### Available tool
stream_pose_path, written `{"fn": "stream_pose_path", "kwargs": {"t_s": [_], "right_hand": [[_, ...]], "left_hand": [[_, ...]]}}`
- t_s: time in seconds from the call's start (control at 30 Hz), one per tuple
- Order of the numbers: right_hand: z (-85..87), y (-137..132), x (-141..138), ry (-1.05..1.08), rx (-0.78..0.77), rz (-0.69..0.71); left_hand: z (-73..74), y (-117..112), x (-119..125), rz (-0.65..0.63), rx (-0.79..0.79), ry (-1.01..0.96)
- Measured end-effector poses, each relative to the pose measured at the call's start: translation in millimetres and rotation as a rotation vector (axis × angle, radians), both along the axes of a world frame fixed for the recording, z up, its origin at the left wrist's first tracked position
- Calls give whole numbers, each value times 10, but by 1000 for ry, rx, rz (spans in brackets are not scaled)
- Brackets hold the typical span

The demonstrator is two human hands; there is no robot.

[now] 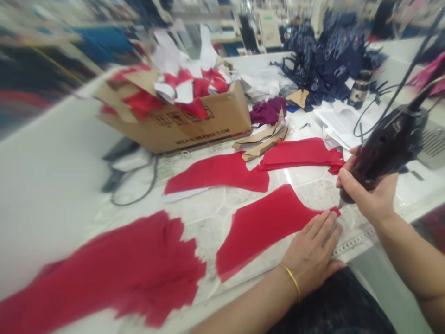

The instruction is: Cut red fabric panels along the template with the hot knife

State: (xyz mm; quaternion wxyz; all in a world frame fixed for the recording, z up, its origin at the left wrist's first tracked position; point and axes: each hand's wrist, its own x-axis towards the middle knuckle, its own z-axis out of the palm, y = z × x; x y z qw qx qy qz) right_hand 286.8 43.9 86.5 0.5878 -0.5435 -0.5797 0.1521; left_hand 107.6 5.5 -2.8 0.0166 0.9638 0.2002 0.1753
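One right hand (pixel 370 197), tight around black tool (pixel 389 144)

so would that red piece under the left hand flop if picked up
Probably floppy: the red piece lies thin and flat, like cut cloth. Likely light and apt to slide, since the left hand presses it flat to the table.

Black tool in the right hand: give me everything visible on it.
The tool is black, chunky and plastic-looking, tilted with its narrow tip down at the right corner of the red piece. The right hand wraps its lower end; a cable leaves its upper end. The left hand lies flat on the piece nearby, clear of the tool.
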Motion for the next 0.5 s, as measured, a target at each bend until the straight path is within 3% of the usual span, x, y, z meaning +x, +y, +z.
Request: {"fn": "stream_pose_path", "kwargs": {"t_s": [0.5], "right_hand": [[-7, -40, -11, 38, 60, -16]], "left_hand": [[-28, 2, 49, 11, 20, -77]]}}
